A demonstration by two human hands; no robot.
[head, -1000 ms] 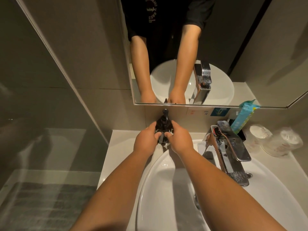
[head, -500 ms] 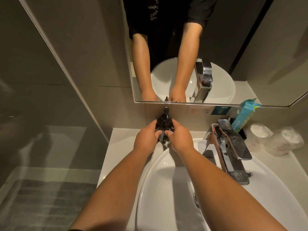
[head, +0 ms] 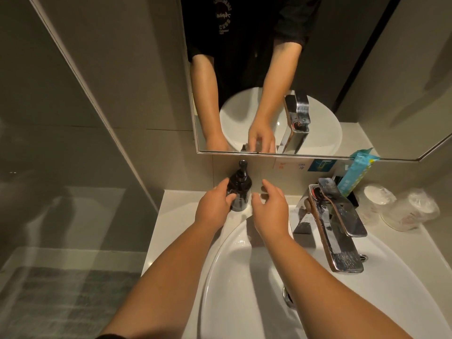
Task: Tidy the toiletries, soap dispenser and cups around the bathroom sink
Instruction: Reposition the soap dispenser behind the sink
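A dark brown soap dispenser (head: 241,185) with a black pump stands upright on the white counter behind the sink (head: 220,260), near the wall. My left hand (head: 214,207) holds its left side, thumb and fingers curled round the bottle. My right hand (head: 270,209) hovers just right of the bottle, fingers relaxed and apart from it, holding nothing. A teal toiletry packet (head: 358,173) leans against the wall at the back right. Two clear wrapped cups (head: 378,199) (head: 413,210) lie on the counter at the right.
A chrome faucet (head: 335,223) juts over the basin right of my hands. A mirror (head: 367,69) hangs above the counter and reflects my arms. A glass shower panel (head: 61,143) stands at the left, with a grey mat (head: 63,302) on the floor below.
My right hand has let go of the dispenser and drawn back to the right. The left hand still holds the bottle, which now stands a little further left.
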